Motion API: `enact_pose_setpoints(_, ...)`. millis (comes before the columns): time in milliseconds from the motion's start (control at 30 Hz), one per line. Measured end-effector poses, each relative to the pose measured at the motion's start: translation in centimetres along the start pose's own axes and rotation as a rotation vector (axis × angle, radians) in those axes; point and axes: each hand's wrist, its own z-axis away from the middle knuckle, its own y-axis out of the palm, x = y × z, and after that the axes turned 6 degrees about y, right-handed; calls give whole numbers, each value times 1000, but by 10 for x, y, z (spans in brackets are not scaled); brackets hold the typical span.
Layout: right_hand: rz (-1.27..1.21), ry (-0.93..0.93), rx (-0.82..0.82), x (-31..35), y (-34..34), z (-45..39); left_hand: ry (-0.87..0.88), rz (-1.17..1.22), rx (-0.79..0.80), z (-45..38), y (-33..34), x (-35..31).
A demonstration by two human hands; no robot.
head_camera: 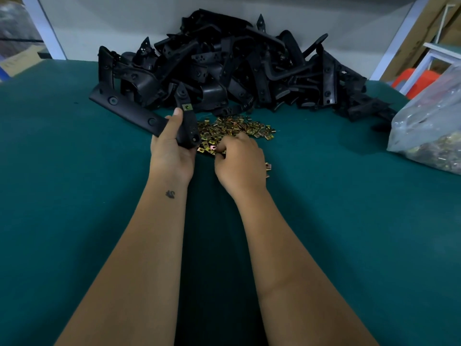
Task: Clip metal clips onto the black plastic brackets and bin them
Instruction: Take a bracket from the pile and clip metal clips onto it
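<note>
**Bracket in left hand, right hand down in the clip pile**

To the right, cut off by the frame edge: a clear plastic bag (429, 126), slumped on the green table (336, 208), filled with small brassy pieces, too blurred behind the film to tell apart. No bin anywhere in view.

Gripped in the left hand (172, 151): a black plastic bracket (139, 114), L-shaped, one long flat arm reaching up and left with two round holes, a shorter arm rising upright just beside the thumb. Clipped on that shorter arm near its tip: one metal clip (186, 107), gold-toned, square, with a dark hole. Fingers wrapped round the bend of the bracket, thumb up along it.

Just right of that hand, on the table: a loose pile of metal clips (237, 128), small folded yellow-brass squares. Right hand (240, 163) knuckles-up on the near edge of the pile, fingers curled down into the clips; whether a clip is pinched, impossible to tell, fingertips hidden beneath the hand. A few clips peeking out at that hand's right side.

Behind, against the pale wall: a big heap of black brackets (237, 68), tangled, individual shapes hard to separate in the dark mass.
</note>
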Motion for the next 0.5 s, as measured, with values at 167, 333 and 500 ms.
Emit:
enact_pose_setpoints(167,30,-19,-8,0,0,-2,52,-83,13,4,1,5)
enact_pose_setpoints(333,74,-53,-54,2,-2,-3,137,-96,-44,11,4,13)
enact_pose_setpoints(500,-174,-40,-175,2,-7,1,26,7,-24,11,7,17)
